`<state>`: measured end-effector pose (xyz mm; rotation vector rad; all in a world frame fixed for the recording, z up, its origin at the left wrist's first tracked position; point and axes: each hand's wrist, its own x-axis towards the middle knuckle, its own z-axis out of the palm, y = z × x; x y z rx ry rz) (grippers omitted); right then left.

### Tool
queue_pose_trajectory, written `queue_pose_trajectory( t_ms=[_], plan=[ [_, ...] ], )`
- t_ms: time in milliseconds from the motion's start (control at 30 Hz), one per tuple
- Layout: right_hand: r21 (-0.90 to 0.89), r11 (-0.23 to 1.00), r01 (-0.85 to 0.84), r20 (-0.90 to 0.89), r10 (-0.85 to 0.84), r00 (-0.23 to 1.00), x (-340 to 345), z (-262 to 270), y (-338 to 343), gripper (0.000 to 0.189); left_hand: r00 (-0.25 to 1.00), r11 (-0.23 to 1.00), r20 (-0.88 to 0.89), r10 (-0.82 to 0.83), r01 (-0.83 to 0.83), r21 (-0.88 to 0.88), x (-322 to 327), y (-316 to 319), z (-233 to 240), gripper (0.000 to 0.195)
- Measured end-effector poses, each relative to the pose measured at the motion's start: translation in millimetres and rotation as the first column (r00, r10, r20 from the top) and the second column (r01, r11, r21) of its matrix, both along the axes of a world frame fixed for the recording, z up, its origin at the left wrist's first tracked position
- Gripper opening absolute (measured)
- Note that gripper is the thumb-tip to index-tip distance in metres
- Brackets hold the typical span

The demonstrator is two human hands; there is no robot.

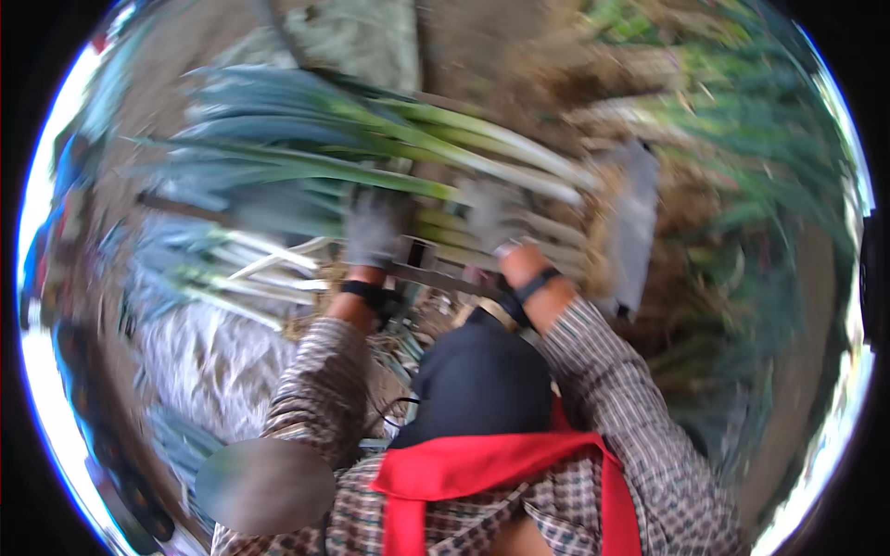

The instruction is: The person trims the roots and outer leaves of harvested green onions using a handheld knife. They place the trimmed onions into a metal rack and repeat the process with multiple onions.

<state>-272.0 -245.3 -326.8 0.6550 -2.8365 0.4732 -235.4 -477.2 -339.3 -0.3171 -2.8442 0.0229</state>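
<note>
Long leeks (487,163) lie across a low metal frame (445,280) in front of me, with green leaves to the left and white stems and roots to the right. My left hand (375,226), in a grey glove, is over the green part of the leeks, its fingertips beside one upper leek (389,179). My right hand (494,212), also gloved, is blurred over the white stems, where that leek's stem passes out of sight. Blur hides how far the fingers of either hand are closed.
An upright grey plate (631,226) stands by the root ends. Smaller leeks (271,271) lie at left beside a pale plastic sheet (215,361). A large heap of leeks (758,181) fills the right side. Another sheet (361,42) lies on the soil beyond.
</note>
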Motion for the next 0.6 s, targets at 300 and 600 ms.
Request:
queue_pose_trajectory(
  t_ms=[300, 600],
  plan=[
    [0.049, 0.995, 0.092, 0.399, -0.104, 0.911, -12, 37, 11, 0.040, 0.987, 0.996, -0.151, -0.056, 0.067, 0.064, -1, 14, 36, 0.025],
    [0.089, 0.996, -0.003, 0.488, -0.041, 0.872, 3, 33, 16, 0.044, 0.977, 0.978, -0.207, -0.049, 0.089, 0.187, 14, 10, 35, 0.024]
  ],
)
